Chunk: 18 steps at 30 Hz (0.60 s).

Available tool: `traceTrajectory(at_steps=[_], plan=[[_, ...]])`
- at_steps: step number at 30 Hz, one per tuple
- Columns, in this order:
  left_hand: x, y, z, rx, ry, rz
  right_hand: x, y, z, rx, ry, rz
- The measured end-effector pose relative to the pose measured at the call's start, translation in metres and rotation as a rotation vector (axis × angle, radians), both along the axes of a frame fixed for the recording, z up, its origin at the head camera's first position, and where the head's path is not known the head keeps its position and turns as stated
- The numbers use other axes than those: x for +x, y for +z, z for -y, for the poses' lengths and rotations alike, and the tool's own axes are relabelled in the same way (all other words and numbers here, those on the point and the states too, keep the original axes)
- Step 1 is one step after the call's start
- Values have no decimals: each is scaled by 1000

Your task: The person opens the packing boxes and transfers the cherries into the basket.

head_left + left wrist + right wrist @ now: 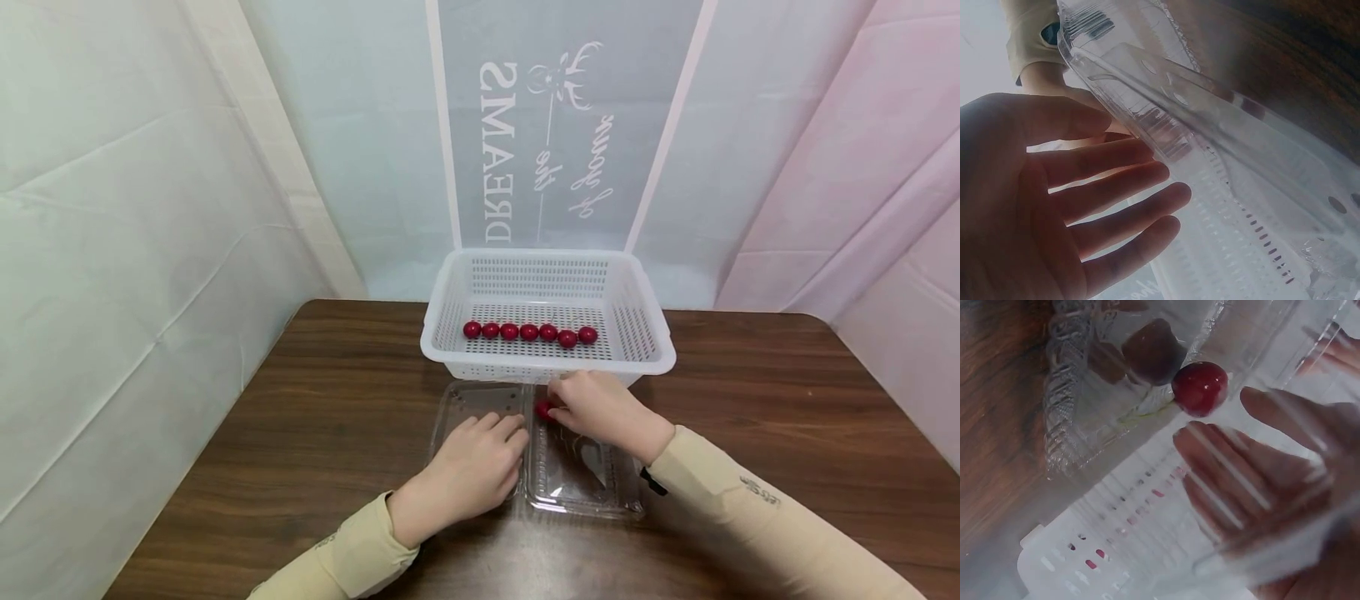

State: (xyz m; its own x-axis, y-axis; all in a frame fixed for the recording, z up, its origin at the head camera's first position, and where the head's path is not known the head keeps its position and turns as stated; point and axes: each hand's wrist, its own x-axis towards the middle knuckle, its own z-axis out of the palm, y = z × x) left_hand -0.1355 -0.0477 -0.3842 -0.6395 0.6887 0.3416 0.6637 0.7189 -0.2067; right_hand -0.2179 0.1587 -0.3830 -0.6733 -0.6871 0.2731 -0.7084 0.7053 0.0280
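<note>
A hinged clear plastic box [577, 475] lies opened flat on the table, its lid half to the left. One shiny red cherry [1200, 389] lies in the far inner corner of the right half. My right hand [600, 412] is over that half, thumb and fingertips around the cherry; in the right wrist view a small gap shows between thumb and fruit. Over the lid half is my left hand [476, 462], its fingertips by the hinge side. The left wrist view shows its fingers loosely spread, with nothing in the palm.
A white perforated basket [551, 367] stands just behind the box, with several red cherries [528, 332] in a row on its floor. The brown wooden table [322, 450] extends to both sides. Pale cloth [135, 208] hangs around it, and a grey printed curtain [570, 225] hangs behind.
</note>
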Motion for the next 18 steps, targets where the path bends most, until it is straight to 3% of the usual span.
traceTrajectory(at_steps=[18], plan=[[1, 2, 0, 5, -6, -9, -4, -5, 6, 28, -18, 62]])
